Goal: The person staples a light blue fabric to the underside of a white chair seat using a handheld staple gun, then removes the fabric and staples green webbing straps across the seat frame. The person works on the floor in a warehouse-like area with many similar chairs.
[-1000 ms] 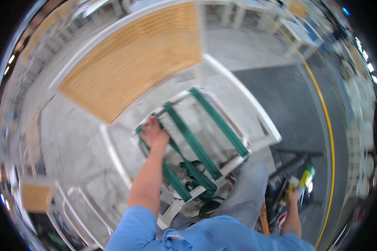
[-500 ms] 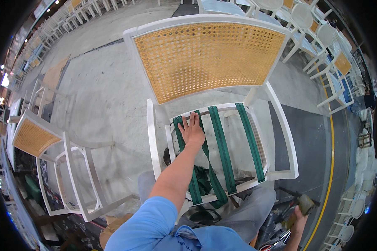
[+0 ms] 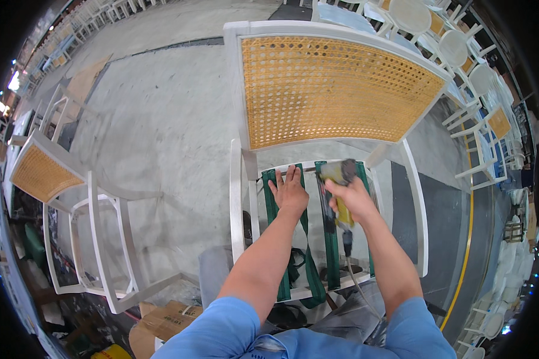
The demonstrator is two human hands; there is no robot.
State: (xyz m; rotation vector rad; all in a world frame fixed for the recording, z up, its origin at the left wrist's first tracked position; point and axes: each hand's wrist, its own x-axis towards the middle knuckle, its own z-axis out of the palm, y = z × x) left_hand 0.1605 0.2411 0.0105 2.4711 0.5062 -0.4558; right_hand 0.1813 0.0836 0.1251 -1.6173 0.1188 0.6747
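Note:
A white chair frame [image 3: 238,197] with a woven cane back [image 3: 335,90] stands in front of me. Several green webbing straps [image 3: 327,239] run from the rear to the front of its seat. My left hand [image 3: 290,194] lies with fingers spread at the rear rail, over the second strap from the left, whose lower part hangs twisted and slack. Closed round a yellow and grey staple gun [image 3: 343,212], my right hand [image 3: 354,197] is over the right part of the seat. A hose [image 3: 359,287] runs down from the gun's handle. The gun's nose is blurred; contact with the rail cannot be told.
A second white chair [image 3: 99,239] with a cane back stands at the left. Below it is a cardboard box [image 3: 167,320]. Many white chairs [image 3: 452,48] crowd the back right. A yellow line [image 3: 468,239] marks the floor at the right.
My right hand has brought the staple gun up from the lower right to over the seat. My left hand stays on the strap. The whole view has shifted, placing the chair further right.

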